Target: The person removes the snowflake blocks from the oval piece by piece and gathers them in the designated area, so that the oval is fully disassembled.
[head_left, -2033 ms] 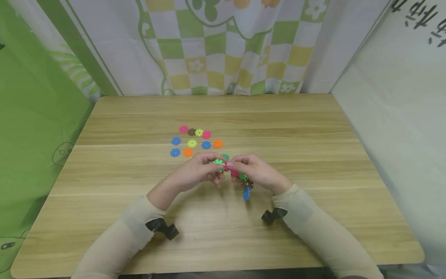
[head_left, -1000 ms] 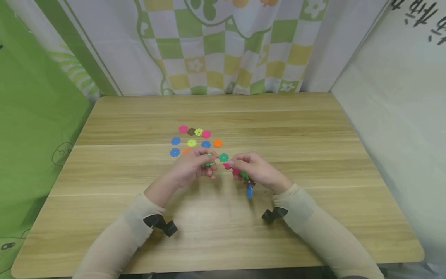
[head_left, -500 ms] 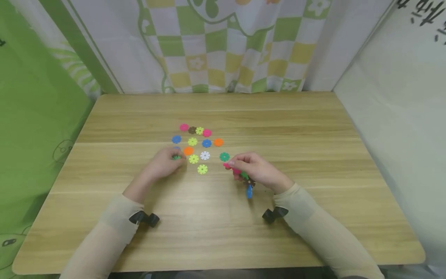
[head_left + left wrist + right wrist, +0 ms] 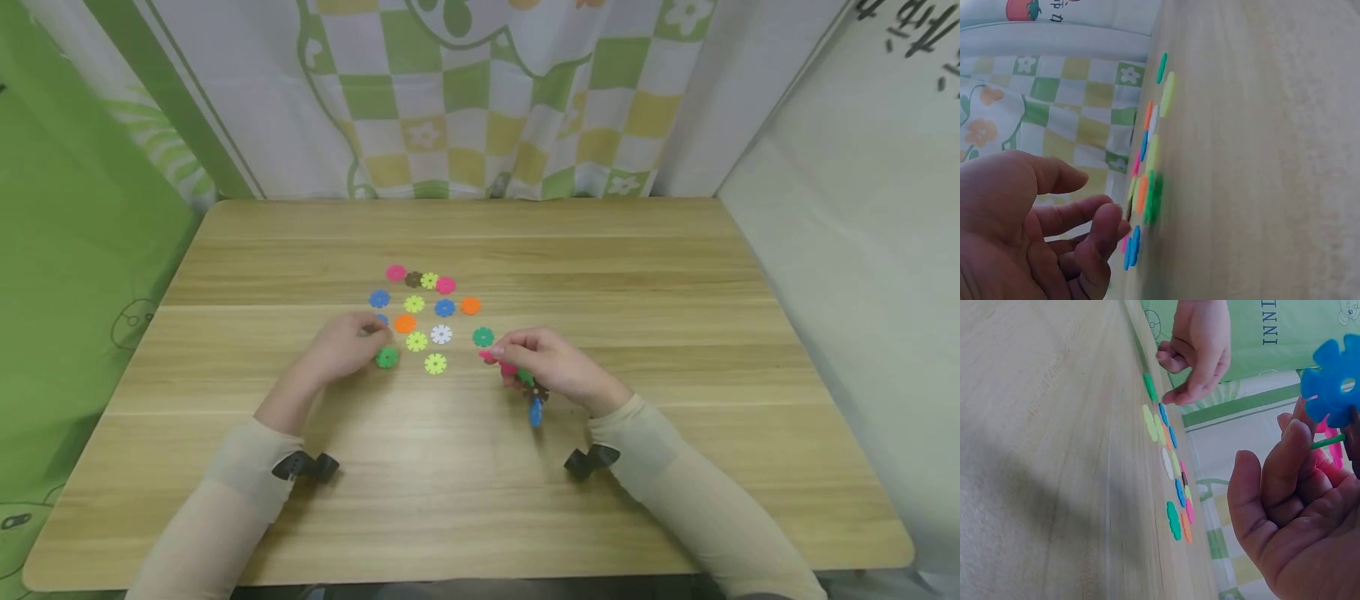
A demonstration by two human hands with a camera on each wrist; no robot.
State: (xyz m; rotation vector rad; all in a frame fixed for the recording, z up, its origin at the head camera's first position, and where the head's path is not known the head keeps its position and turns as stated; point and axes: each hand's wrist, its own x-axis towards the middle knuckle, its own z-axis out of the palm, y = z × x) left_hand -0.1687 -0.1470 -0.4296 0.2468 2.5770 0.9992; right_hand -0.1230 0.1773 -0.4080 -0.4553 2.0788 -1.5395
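My right hand (image 4: 555, 367) pinches a chain of notched interlocking discs by a pink disc (image 4: 487, 356) at its end. Another pink one, a green one, a brown disc (image 4: 537, 392) and a blue disc (image 4: 536, 413) trail below the palm; the blue end shows large in the right wrist view. My left hand (image 4: 347, 346) hovers at the left edge of the loose discs, thumb and fingers apart with nothing between them. Just below its fingertips a green disc (image 4: 387, 358) lies on the table. Those fingers partly cover a blue disc (image 4: 382, 320).
Loose discs lie flat across the wooden table (image 4: 637, 292), among them a white disc (image 4: 442, 334), an orange disc (image 4: 470, 306) and a yellow-green disc (image 4: 436, 364). A teal-green disc (image 4: 483, 337) sits right by the right fingertips. A checked curtain (image 4: 495, 117) hangs behind.
My left hand has drawn a green disc away from the chain, carried it left and let go of it on the table. The right hand keeps its grip almost in place.
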